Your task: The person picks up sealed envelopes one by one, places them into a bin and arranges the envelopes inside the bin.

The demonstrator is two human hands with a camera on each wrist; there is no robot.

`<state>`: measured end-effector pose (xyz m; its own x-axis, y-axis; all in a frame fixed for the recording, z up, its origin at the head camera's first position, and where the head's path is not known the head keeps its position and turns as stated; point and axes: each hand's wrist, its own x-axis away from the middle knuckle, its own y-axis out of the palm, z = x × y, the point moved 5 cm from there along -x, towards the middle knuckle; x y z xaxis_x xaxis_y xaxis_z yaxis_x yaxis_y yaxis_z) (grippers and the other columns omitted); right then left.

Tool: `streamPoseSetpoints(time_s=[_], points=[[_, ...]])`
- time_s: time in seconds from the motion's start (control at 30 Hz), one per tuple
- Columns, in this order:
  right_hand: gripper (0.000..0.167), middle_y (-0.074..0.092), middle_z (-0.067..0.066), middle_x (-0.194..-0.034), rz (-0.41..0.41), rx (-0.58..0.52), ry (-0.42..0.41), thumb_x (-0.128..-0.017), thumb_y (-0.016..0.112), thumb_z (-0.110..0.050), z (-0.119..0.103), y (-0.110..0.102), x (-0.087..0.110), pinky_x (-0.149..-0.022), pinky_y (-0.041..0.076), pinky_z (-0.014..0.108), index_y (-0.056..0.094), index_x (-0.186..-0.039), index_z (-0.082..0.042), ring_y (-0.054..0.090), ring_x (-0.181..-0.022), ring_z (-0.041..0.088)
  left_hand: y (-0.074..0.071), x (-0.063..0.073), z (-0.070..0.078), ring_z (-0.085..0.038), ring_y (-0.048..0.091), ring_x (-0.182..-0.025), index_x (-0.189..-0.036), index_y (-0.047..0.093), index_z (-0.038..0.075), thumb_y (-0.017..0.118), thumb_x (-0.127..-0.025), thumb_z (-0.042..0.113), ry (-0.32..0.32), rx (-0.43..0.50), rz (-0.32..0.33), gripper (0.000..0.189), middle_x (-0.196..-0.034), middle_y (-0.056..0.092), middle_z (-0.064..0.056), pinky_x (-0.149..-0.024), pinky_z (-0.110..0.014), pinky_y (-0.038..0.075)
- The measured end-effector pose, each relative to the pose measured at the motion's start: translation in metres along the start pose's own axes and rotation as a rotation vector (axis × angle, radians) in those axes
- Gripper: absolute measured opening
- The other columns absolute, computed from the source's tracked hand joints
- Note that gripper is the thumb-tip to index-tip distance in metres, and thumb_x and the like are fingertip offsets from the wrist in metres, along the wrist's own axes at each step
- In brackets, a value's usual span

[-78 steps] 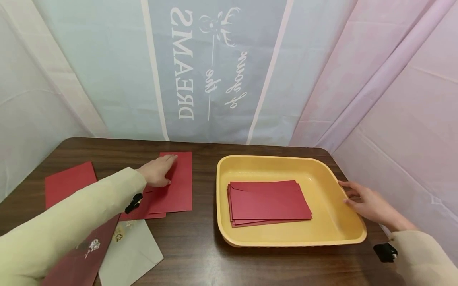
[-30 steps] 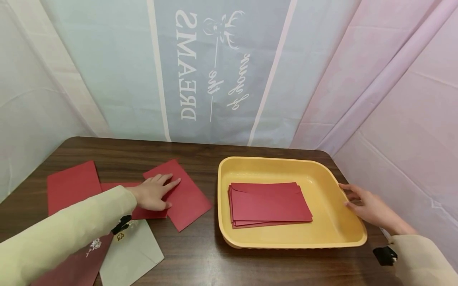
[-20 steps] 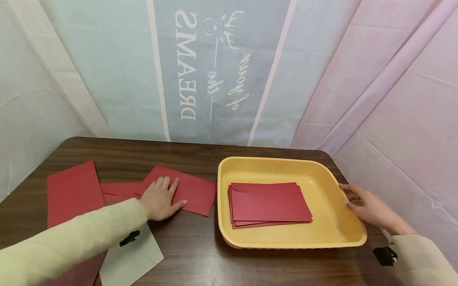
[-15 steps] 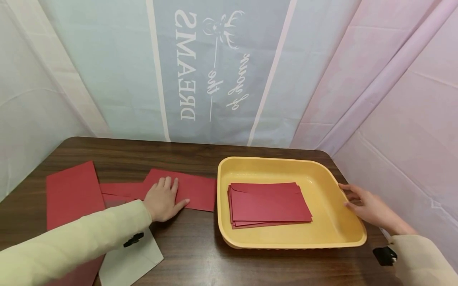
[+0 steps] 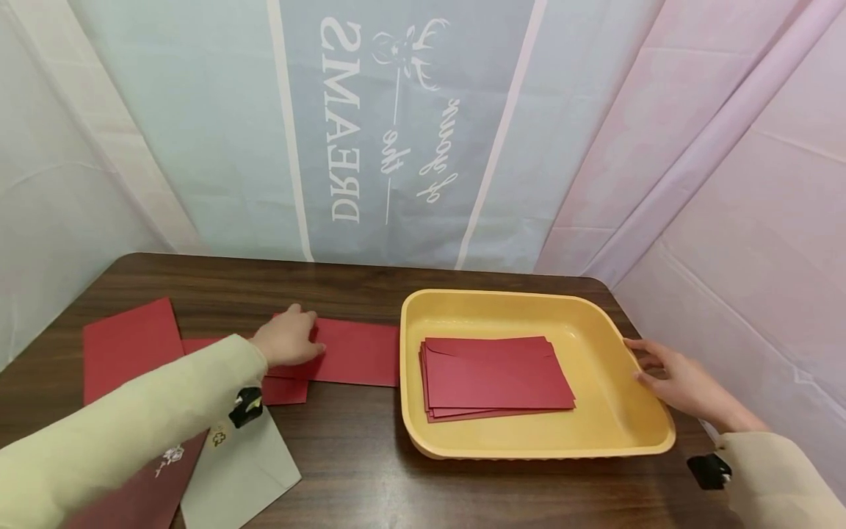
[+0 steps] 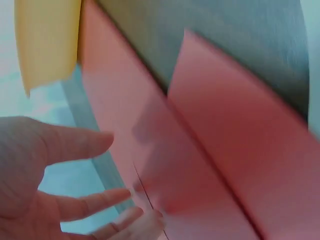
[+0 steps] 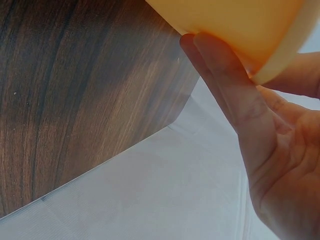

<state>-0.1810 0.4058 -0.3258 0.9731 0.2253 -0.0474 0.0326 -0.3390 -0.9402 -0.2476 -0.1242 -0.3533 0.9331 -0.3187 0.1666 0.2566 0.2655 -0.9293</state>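
My left hand [image 5: 287, 339] is over the left end of a red envelope [image 5: 360, 353], which lies lengthwise with its right end against the yellow tray [image 5: 598, 397]. In the left wrist view the thumb stands apart from the fingers [image 6: 97, 202], whose tips are right at the flap line of the envelope. Another red envelope [image 5: 286, 391] lies partly under it. My right hand [image 5: 681, 382] holds the tray's right rim; the right wrist view shows fingers [image 7: 225, 85] along the outer wall and the thumb on the rim's other side. A stack of red envelopes [image 5: 499, 375] lies inside the tray.
At the left lie a large red envelope [image 5: 132, 345], a dark red one with a silver flower [image 5: 148, 481], and a pale grey envelope [image 5: 244, 470] with gold marks. My left sleeve covers part of them. A cloth backdrop [image 5: 231, 147] hangs behind the dark wooden table [image 5: 350, 470].
The red envelope has turned from upright to lengthwise, its right end now meeting the tray. Over the last half second my left hand has moved back and left across it. My right hand stays put.
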Motion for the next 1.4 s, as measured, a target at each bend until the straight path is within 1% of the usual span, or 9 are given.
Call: streamPoseSetpoints(time_s=[0.17, 0.33, 0.4, 0.5, 0.63, 0.77, 0.93, 1.17, 1.4], points=[[0.049, 0.070, 0.018, -0.096, -0.003, -0.006, 0.001, -0.087, 0.066, -0.003, -0.001, -0.001, -0.001, -0.062, 0.050, 0.022, 0.047, -0.130, 0.009, 0.060, -0.080, -0.002, -0.013, -0.003, -0.025, -0.036, 0.055, -0.094, -0.119, 0.051, -0.015, 0.069, -0.083, 0.025, -0.065, 0.085, -0.018, 0.057, -0.107, 0.051, -0.029, -0.082, -0.050, 0.049], [0.048, 0.070, 0.019, -0.094, 0.008, -0.018, -0.023, -0.086, 0.066, 0.000, -0.001, -0.001, -0.001, -0.061, 0.050, 0.021, 0.047, -0.129, 0.011, 0.060, -0.078, -0.003, -0.018, -0.001, -0.047, -0.048, 0.045, -0.111, -0.126, 0.035, -0.024, 0.069, -0.083, 0.035, -0.200, 0.166, -0.043, 0.080, -0.122, 0.041, -0.041, -0.092, -0.057, 0.044], [0.048, 0.070, 0.018, -0.093, 0.015, -0.020, -0.032, -0.085, 0.066, 0.001, -0.002, -0.001, -0.001, -0.060, 0.049, 0.021, 0.047, -0.129, 0.011, 0.059, -0.078, -0.005, -0.017, -0.001, -0.054, -0.048, 0.047, -0.109, -0.126, 0.030, -0.025, 0.069, -0.082, 0.040, -0.240, 0.185, -0.050, 0.088, -0.121, 0.041, -0.041, -0.091, -0.056, 0.046], [0.048, 0.070, 0.016, -0.091, 0.016, -0.026, -0.044, -0.085, 0.066, 0.002, -0.002, -0.001, 0.000, -0.059, 0.049, 0.021, 0.047, -0.128, 0.011, 0.059, -0.077, -0.005, -0.014, -0.003, -0.062, -0.041, 0.054, -0.097, -0.122, 0.032, -0.024, 0.071, -0.079, 0.046, -0.282, 0.199, -0.051, 0.091, -0.110, 0.049, -0.035, -0.082, -0.046, 0.051], [0.048, 0.070, 0.016, -0.091, 0.027, -0.026, -0.053, -0.085, 0.066, 0.002, -0.002, -0.001, -0.001, -0.059, 0.049, 0.021, 0.047, -0.128, 0.011, 0.057, -0.078, -0.009, -0.010, -0.002, -0.065, -0.032, 0.057, -0.081, -0.122, 0.032, -0.023, 0.070, -0.079, 0.050, -0.307, 0.232, -0.064, 0.093, -0.100, 0.052, -0.028, -0.066, -0.037, 0.052], [0.047, 0.070, 0.015, -0.092, 0.031, -0.029, -0.064, -0.085, 0.065, 0.002, -0.002, -0.001, -0.001, -0.060, 0.050, 0.021, 0.047, -0.129, 0.010, 0.055, -0.079, -0.011, -0.006, 0.000, -0.064, -0.030, 0.056, -0.075, -0.122, 0.033, -0.023, 0.067, -0.083, 0.049, -0.321, 0.251, -0.067, 0.089, -0.098, 0.050, -0.027, -0.059, -0.034, 0.050], [0.048, 0.070, 0.014, -0.090, 0.035, -0.026, -0.072, -0.085, 0.066, 0.002, -0.002, -0.001, 0.000, -0.060, 0.049, 0.020, 0.048, -0.129, 0.009, 0.055, -0.078, -0.012, -0.004, 0.002, -0.065, -0.027, 0.054, -0.071, -0.115, 0.040, -0.021, 0.066, -0.084, 0.047, -0.333, 0.227, -0.047, 0.079, -0.093, 0.049, -0.023, -0.055, -0.031, 0.050], [0.048, 0.070, 0.015, -0.091, 0.033, -0.027, -0.065, -0.085, 0.065, 0.002, -0.002, -0.001, 0.000, -0.061, 0.050, 0.018, 0.047, -0.129, 0.010, 0.055, -0.079, -0.012, -0.002, 0.004, -0.062, -0.021, 0.053, -0.059, -0.088, 0.055, -0.006, 0.066, -0.083, 0.048, -0.332, 0.214, -0.045, 0.055, -0.075, 0.049, -0.012, -0.051, -0.029, 0.048], [0.048, 0.070, 0.015, -0.092, 0.025, -0.028, -0.055, -0.086, 0.065, 0.001, -0.001, 0.000, 0.001, -0.061, 0.049, 0.019, 0.047, -0.129, 0.010, 0.055, -0.079, -0.012, 0.000, 0.002, -0.063, -0.022, 0.055, -0.057, -0.094, 0.056, -0.009, 0.067, -0.082, 0.049, -0.348, 0.222, -0.044, 0.060, -0.076, 0.050, -0.013, -0.050, -0.030, 0.051]])
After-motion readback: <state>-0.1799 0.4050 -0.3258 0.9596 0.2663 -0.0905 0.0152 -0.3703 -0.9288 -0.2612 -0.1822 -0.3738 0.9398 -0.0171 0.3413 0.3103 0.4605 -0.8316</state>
